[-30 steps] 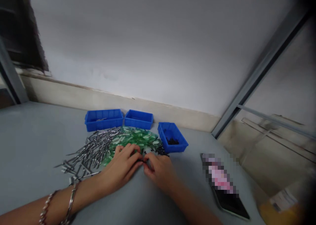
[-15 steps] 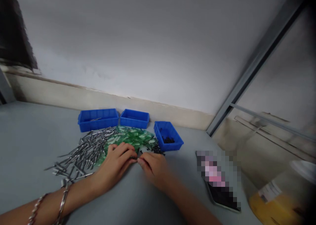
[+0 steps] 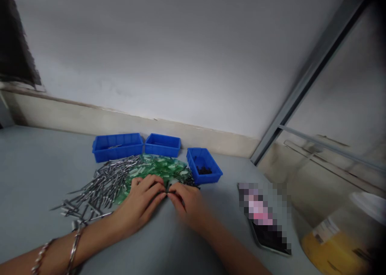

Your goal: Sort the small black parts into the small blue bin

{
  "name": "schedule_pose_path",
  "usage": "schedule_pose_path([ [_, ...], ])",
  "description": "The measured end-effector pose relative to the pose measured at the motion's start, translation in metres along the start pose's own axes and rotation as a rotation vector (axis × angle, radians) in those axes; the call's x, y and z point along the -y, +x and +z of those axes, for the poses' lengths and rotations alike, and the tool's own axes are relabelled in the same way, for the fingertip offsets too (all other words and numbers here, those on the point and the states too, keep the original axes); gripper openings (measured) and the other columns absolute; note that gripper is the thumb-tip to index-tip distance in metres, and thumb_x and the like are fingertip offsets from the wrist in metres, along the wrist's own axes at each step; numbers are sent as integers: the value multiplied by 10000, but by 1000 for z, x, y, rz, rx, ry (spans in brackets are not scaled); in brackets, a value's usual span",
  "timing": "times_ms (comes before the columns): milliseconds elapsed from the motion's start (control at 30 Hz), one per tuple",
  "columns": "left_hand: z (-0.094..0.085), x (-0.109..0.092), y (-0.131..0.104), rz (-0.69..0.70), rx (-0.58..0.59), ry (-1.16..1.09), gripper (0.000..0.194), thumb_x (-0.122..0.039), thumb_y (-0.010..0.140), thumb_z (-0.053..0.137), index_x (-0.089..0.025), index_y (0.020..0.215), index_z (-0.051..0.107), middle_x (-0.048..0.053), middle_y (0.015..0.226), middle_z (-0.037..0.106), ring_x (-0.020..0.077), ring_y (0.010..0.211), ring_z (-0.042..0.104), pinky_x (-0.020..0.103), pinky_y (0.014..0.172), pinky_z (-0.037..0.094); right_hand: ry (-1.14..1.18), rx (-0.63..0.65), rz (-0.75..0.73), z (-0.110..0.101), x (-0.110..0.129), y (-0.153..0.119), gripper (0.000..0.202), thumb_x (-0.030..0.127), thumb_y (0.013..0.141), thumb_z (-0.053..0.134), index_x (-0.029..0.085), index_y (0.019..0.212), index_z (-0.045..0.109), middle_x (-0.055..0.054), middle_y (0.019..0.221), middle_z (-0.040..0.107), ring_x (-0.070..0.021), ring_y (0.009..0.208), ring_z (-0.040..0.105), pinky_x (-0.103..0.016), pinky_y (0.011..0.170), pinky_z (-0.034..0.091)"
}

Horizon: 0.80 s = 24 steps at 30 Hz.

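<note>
My left hand (image 3: 145,198) is closed in a pinch, thumb against fingertips, at the near edge of a heap of small green pieces (image 3: 157,166). Close beside it, my right hand (image 3: 186,202) pinches too, its fingertips almost meeting the left ones. Something small and dark shows between the fingertips, too small to name. Left of the green heap lies a pile of thin metal rods (image 3: 105,182), some with thicker ends. Small black pieces (image 3: 189,179) lie just beyond my right hand, partly hidden by it.
Along the wall stand three blue bins: a long left one (image 3: 117,148) with a few thin rods, a middle one (image 3: 163,145), and a right one (image 3: 205,166) holding dark pieces. A phone (image 3: 268,237) lies at right, near a jar of yellow contents (image 3: 328,251).
My fingertips have drawn slightly apart, and a little more of the dark piece shows between them. The whole view has shifted slightly.
</note>
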<state>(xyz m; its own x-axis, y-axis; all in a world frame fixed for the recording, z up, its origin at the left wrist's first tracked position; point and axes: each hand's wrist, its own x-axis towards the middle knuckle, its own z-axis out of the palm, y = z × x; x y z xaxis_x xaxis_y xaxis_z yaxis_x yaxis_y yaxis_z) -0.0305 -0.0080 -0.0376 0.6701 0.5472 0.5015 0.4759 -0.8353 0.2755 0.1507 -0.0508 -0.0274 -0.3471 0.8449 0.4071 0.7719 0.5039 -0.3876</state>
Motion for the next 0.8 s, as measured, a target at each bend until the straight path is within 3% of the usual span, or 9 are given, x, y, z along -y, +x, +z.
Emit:
schedule_pose_path([
  [267,2,0,-1,0,-120,-11,209,-243,941,336,-211,960,541,55,989,531,210,924,477,357,763,299,49,-38,26,2,-3,0,281,304,934,331,185,786,538,11,730,596,-95,660,534,-189,620,359],
  [600,0,-5,0,-4,-57,-61,238,-242,945,303,-204,947,538,58,1004,520,215,951,469,372,776,290,68,-33,20,3,-2,-2,221,275,920,342,186,870,538,0,750,605,-109,675,540,-202,644,360],
  [800,0,-4,0,1,-86,-43,209,-227,932,322,-198,931,529,53,986,526,209,926,477,350,765,292,77,-60,38,2,-3,-1,201,306,917,375,192,901,540,17,726,600,-100,657,535,-192,629,353],
])
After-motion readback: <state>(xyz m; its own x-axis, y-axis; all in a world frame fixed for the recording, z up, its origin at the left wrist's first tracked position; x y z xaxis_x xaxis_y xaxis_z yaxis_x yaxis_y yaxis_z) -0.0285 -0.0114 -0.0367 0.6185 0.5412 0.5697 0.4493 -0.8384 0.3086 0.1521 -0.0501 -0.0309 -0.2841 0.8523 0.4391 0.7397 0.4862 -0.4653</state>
